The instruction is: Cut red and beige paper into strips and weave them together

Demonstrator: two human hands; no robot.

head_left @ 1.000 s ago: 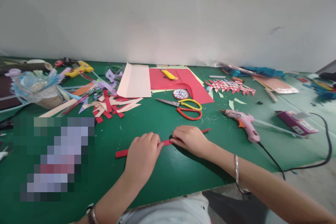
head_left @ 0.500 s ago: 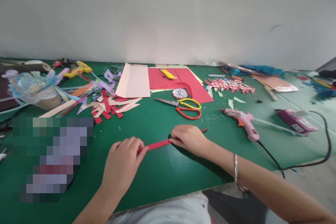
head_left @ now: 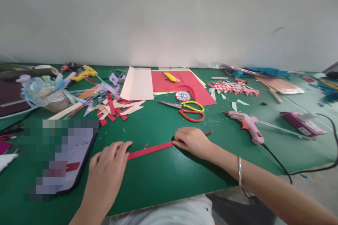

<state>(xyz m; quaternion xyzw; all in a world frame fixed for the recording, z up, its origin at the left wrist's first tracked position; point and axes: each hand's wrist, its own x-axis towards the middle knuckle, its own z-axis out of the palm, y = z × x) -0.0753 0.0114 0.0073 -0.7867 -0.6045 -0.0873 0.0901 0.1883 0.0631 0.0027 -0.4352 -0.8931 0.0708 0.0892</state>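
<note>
A narrow red paper strip (head_left: 150, 150) stretches between my hands, low over the green tabletop. My left hand (head_left: 109, 167) has its fingers closed at the strip's left end, with the thumb mostly hidden. Farther right, my right hand (head_left: 191, 140) pinches the strip, and a short tail of it sticks out past the knuckles. Scissors (head_left: 182, 106) with one yellow and one orange handle lie just beyond the right hand. A phone (head_left: 76, 158), partly pixelated, rests left of my left hand.
Red and pale paper scraps (head_left: 113, 107) lie behind my left hand. Red sheets (head_left: 195, 84) hold a yellow cutter (head_left: 171, 77) and a round tin (head_left: 182, 96). To the right are a woven paper strip (head_left: 233, 87) and a pink glue gun (head_left: 245, 124) with its cord.
My left hand has slid left along the strip, so a longer red stretch shows between the hands. My right hand stays in about the same place on it.
</note>
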